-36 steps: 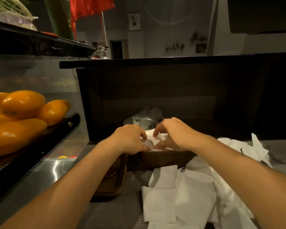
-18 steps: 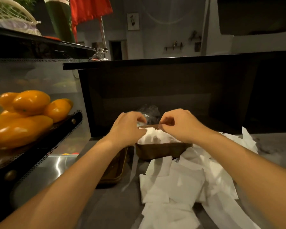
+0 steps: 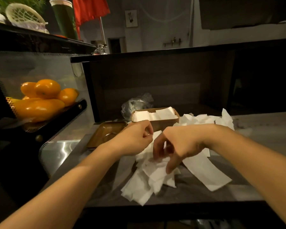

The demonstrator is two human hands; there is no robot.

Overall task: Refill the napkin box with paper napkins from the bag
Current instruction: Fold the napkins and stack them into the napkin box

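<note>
Dim counter (image 3: pixel 254 128): right hand (image 3: pixel 175 146) grip clawed apart over loose napkins (image 3: pixel 149 180); napkin box (image 3: pixel 155 119) just beyond; left hand (image 3: pixel 132 139) curled, apparently empty.

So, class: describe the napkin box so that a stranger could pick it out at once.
Start at the grey counter under the dark shelf. Beyond both hands stands the brown napkin box, its open top showing white napkins. Unlike the flat brown lid to its left, it is deep and filled.

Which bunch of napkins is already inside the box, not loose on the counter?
The folded napkins at the back sit inside the brown napkin box. The other napkins lie scattered on the counter, in front of it and to its right.
</note>
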